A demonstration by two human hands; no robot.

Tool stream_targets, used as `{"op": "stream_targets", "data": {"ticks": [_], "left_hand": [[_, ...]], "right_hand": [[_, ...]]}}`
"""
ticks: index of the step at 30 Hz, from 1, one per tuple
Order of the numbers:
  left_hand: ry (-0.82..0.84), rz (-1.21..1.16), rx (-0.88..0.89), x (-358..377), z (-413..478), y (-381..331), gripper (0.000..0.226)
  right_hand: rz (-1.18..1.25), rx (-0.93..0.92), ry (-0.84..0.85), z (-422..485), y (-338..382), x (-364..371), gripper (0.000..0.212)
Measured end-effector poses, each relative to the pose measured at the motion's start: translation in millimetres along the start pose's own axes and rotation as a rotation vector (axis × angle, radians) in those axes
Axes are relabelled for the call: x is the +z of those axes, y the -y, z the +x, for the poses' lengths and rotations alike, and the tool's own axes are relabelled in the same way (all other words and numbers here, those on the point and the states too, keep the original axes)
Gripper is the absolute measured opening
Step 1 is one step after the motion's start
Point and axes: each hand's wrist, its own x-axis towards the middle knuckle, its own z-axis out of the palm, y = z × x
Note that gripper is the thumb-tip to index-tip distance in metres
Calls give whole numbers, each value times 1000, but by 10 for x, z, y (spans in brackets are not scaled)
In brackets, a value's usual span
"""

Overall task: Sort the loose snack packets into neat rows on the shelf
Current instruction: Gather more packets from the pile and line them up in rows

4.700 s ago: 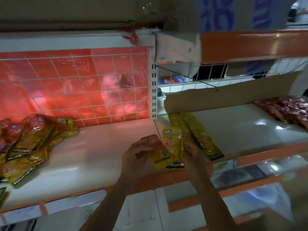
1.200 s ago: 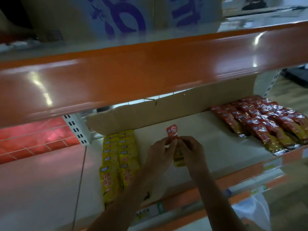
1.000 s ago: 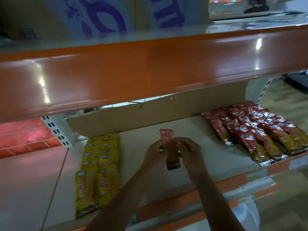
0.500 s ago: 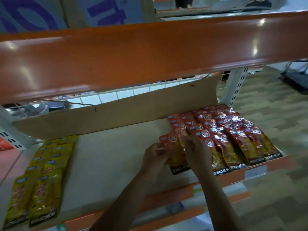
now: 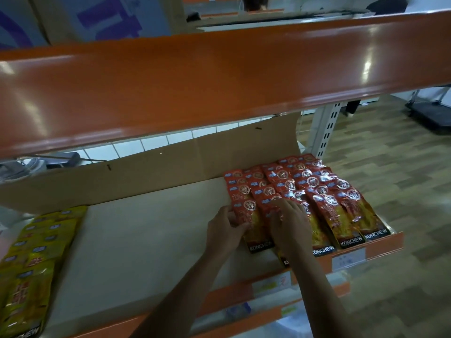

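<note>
On the shelf (image 5: 146, 240), the left hand (image 5: 225, 231) pinches a red packet (image 5: 256, 236) beside the red rows (image 5: 329, 198); the right hand (image 5: 290, 226) presses flat, hiding another. Yellow packets (image 5: 36, 252) run off-frame.

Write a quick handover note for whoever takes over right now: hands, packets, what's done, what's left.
Left hand pinches the left edge of a red packet at the left end of the red rows.
Right hand lies open on the packets beside it.
Done: red rows on the right of the shelf, yellow rows on its left.
Left: square this packet with its row and let go. No loose pile shows in this view.
</note>
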Motion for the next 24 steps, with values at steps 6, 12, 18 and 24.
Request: {"op": "stream_targets", "data": {"ticks": [6,12,18,24], "left_hand": [[-23,59,28,12,27,4,56],[-28,153,54,1,58,-1,59],[-25,227,53,-36,33,-6,56],[-84,296,96,-411,-117,134,42]], "right_hand": [[2,-21,13,50,-27,42,26],[10,-54,16,41,-15,89,24],[23,-112,-2,-8,69,164,23],[45,-227,29,-145,389,362,18]]}}
